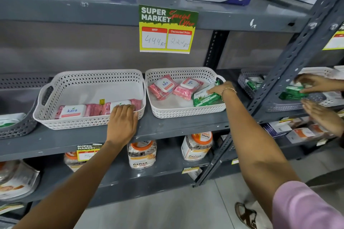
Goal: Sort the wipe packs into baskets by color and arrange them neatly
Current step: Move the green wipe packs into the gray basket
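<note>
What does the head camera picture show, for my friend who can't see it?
A person's left hand rests on pink wipe packs in the left white basket, and the right hand touches a green wipe pack lying beside two pink packs in the right white basket.

We see a grey metal shelf (167, 126) carrying two white perforated baskets (89, 121) (186, 110) side by side, a grey basket (16, 128) at its left end, and more grey baskets (247, 83) further right.
</note>
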Motion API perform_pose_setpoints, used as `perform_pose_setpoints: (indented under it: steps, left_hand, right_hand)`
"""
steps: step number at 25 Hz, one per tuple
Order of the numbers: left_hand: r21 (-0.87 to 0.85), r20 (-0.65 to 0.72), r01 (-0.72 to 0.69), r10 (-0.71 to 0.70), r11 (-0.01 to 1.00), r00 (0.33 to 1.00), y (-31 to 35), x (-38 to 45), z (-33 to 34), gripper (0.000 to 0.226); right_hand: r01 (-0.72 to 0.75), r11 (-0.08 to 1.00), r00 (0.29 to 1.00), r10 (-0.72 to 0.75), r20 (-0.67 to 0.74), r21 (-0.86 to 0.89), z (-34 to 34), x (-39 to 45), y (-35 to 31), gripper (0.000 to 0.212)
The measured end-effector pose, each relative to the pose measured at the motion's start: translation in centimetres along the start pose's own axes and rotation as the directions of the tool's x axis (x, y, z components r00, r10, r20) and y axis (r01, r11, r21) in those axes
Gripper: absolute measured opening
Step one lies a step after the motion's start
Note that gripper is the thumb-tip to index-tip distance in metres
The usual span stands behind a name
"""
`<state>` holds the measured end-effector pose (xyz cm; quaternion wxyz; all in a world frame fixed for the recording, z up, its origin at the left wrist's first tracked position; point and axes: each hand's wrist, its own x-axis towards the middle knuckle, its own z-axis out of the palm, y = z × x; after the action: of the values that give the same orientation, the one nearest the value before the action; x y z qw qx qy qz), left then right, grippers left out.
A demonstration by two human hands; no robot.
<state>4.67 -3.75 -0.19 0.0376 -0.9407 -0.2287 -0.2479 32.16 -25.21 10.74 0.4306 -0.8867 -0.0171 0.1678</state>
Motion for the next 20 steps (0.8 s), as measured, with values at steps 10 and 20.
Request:
perform_pose_setpoints:
  steps: [10,20]
  left_hand:
    - [-0.078,0.074,0.079,-0.073,0.994,0.995,-4.3,-1.1,-2.7,0.051]
    - [-0.038,0.032,0.362,-0.361,0.931,0.932,-27.3,-9.0,-9.2,0.056]
  right_hand:
    - [0.12,0.859,0.985,-0.166,0.05,0.499,6.8,-8.0,-3.1,0.029]
    - [-0.136,0.782,0.866,-0.204,0.456,0.609,32.7,-22.8,-14.0,0.053]
